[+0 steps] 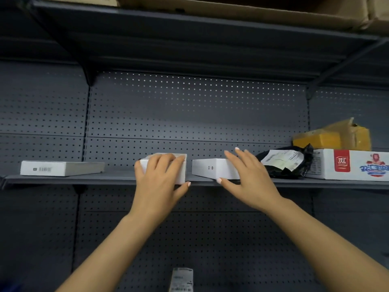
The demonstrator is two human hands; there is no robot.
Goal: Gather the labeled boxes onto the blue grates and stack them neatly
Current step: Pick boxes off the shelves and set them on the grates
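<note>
Two small white boxes stand side by side on a dark grey shelf. My left hand is wrapped over the left white box, fingers on its top and thumb under its front corner. My right hand lies on the right end of the right white box, fingers spread over its top, thumb at its lower front edge. A flat white box with a barcode label lies further left on the same shelf. No blue grates are in view.
A black plastic mailer with a paper label, a white printed carton and a taped yellow-brown parcel crowd the shelf's right end. Cardboard boxes sit on the upper shelf. A labelled packet lies below.
</note>
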